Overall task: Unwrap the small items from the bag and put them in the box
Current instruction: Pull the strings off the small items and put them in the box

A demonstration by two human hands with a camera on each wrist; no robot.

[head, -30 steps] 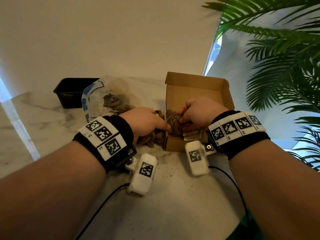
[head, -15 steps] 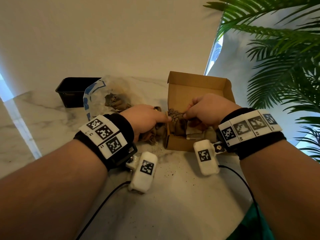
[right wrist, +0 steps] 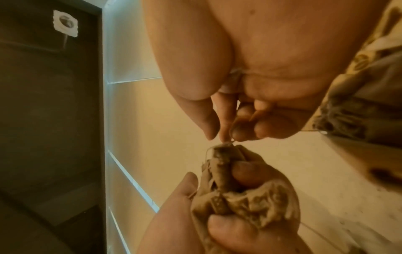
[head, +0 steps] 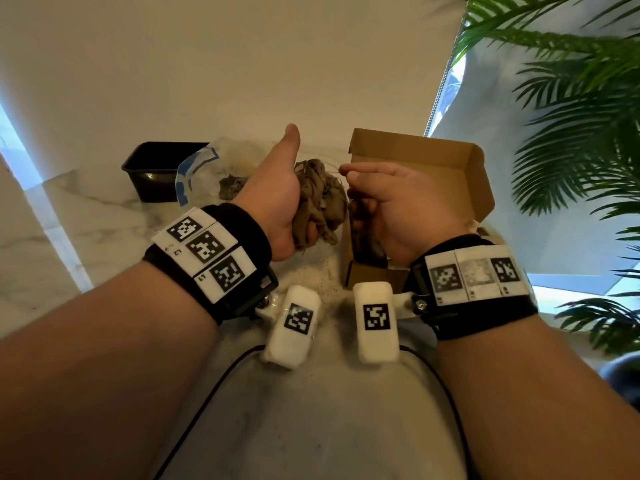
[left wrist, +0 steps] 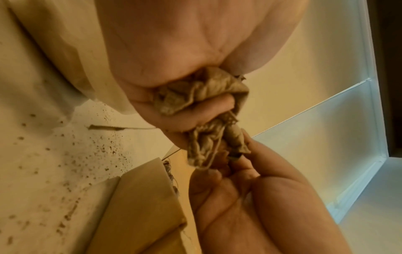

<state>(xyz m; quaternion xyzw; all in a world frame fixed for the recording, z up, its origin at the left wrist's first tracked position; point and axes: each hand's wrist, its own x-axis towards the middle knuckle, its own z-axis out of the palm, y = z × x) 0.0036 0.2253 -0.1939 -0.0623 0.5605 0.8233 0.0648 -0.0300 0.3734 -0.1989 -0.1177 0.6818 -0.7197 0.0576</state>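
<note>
My left hand (head: 277,206) grips a crumpled brown cloth bundle (head: 320,199) above the table, thumb pointing up. In the left wrist view its fingers (left wrist: 208,110) are curled into the bundle (left wrist: 206,92). My right hand (head: 391,202) is right beside it and pinches a thin thread (right wrist: 228,141) at the bundle's top (right wrist: 224,154). The open cardboard box (head: 440,168) stands just behind and below the right hand, with dark wrapped pieces (right wrist: 356,111) inside. A clear plastic bag (head: 202,171) holding more brown pieces lies behind the left hand.
A black plastic tray (head: 156,168) sits at the far left of the marble table (head: 86,223). Dark crumbs (head: 311,275) are scattered in front of the box. Palm fronds (head: 571,133) hang at the right. A wall rises right behind the table.
Both hands rose from the box's front edge. The left hand turned thumb-up, lifting the bundle, and the right hand came out of the box to pinch the thread.
</note>
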